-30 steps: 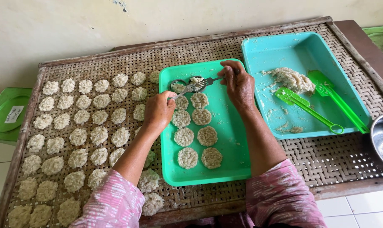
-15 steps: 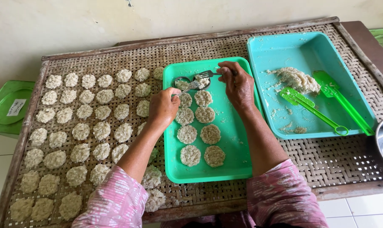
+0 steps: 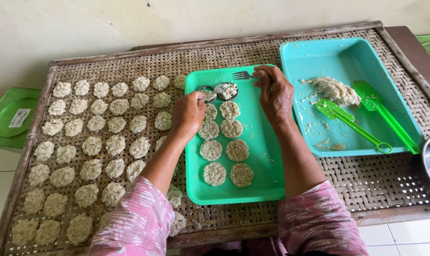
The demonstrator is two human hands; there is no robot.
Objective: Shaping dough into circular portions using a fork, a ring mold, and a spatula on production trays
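Right hand (image 3: 275, 92) pinches fork (image 3: 242, 75) at top center. Left hand (image 3: 189, 113) curled on round mould (image 3: 207, 93), upper part of green tray (image 3: 267, 161). 6 flat rice patties (image 3: 211, 150) below it.

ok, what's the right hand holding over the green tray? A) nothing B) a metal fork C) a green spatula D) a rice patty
B: the right hand pinches the handle of a metal fork above the green tray; both green spatulas lie in the blue tray.
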